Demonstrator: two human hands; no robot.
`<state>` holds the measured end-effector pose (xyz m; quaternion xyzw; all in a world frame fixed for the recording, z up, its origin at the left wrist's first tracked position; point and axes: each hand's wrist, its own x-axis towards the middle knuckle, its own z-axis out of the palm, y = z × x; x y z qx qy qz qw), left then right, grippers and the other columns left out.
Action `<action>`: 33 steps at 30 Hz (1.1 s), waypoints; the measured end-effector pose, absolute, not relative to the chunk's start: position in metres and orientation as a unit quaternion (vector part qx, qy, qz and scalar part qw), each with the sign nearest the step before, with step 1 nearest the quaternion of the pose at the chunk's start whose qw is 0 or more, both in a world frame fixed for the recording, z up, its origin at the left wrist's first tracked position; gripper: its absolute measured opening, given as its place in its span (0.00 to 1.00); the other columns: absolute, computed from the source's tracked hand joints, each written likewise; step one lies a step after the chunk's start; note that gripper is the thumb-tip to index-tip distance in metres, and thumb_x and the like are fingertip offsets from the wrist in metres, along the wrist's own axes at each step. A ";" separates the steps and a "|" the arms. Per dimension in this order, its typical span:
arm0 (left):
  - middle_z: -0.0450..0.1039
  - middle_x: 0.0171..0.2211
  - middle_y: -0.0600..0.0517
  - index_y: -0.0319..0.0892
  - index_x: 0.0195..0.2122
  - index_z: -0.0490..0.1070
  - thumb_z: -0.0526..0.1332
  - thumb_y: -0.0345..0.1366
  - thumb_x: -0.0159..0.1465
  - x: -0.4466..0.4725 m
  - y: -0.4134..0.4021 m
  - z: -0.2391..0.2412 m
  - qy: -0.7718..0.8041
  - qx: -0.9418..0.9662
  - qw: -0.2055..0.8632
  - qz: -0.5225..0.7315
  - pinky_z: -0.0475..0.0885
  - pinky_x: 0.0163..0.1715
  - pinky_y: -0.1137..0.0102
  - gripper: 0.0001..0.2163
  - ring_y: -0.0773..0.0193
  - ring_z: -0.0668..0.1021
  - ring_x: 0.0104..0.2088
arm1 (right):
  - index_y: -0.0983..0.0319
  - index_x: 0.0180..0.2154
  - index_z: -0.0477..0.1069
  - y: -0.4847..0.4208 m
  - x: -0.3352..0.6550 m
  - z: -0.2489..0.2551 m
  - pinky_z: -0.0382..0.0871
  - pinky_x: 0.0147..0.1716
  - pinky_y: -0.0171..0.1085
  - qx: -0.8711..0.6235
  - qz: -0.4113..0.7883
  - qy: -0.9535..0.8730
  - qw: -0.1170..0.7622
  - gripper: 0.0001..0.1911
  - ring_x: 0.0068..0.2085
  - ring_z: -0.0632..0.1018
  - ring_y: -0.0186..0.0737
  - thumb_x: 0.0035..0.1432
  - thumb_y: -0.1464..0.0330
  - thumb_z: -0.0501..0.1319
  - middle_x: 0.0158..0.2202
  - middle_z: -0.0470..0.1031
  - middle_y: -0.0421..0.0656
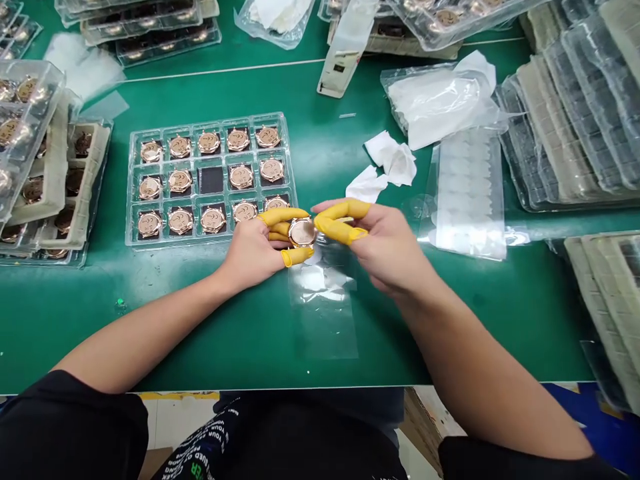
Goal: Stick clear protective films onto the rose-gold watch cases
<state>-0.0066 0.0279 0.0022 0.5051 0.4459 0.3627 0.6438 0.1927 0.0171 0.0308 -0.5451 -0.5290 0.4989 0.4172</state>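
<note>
My left hand (260, 245), in yellow finger cots, grips a rose-gold watch case (303, 232) by its rim, the round face turned up. Close at its right side is my right hand (377, 233), also in yellow finger cots, its thumb and fingers pinched together. Whatever the pinch holds is too small or hidden to make out. Beyond the left hand lies a clear plastic tray (131, 200) with rose-gold watch cases in its compartments, back side up. One compartment (211, 180) in the middle row shows only its dark pad. Below the hands, clear plastic film (325, 327) lies flat on the green table.
Stacked trays of watch cases (30, 167) stand at the left, with more along the back. Crumpled white tissues (393, 160) and a plastic bag of white material (440, 97) lie right of centre. A clear sheet of stickers (467, 193) and piled trays (575, 120) are further right.
</note>
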 end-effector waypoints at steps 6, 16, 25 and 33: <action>0.86 0.40 0.50 0.39 0.54 0.79 0.77 0.29 0.47 -0.007 0.028 0.002 0.443 0.511 0.648 0.350 0.86 0.44 0.69 0.30 0.60 0.88 0.39 | 0.58 0.34 0.81 0.013 0.181 0.028 0.80 0.45 0.45 -0.564 0.526 -0.485 0.413 0.12 0.42 0.83 0.44 0.49 0.60 0.76 0.43 0.86 0.44; 0.86 0.38 0.51 0.39 0.52 0.80 0.78 0.29 0.45 -0.006 0.027 0.002 0.448 0.512 0.638 0.361 0.86 0.44 0.68 0.29 0.63 0.87 0.37 | 0.58 0.36 0.82 0.011 0.183 0.024 0.79 0.43 0.46 -0.589 0.492 -0.511 0.386 0.14 0.41 0.82 0.45 0.52 0.56 0.74 0.41 0.84 0.45; 0.85 0.37 0.51 0.39 0.51 0.81 0.79 0.30 0.45 -0.006 0.026 0.005 0.461 0.513 0.627 0.362 0.86 0.45 0.67 0.29 0.63 0.86 0.36 | 0.58 0.36 0.82 0.012 0.181 0.015 0.77 0.45 0.46 -0.575 0.473 -0.531 0.405 0.10 0.44 0.81 0.46 0.53 0.60 0.71 0.41 0.84 0.45; 0.86 0.39 0.50 0.39 0.52 0.81 0.81 0.33 0.44 -0.007 0.027 0.003 0.459 0.518 0.627 0.357 0.87 0.47 0.65 0.31 0.60 0.87 0.38 | 0.57 0.37 0.82 0.012 0.181 0.014 0.77 0.46 0.48 -0.575 0.466 -0.541 0.399 0.09 0.43 0.81 0.46 0.54 0.62 0.70 0.42 0.83 0.46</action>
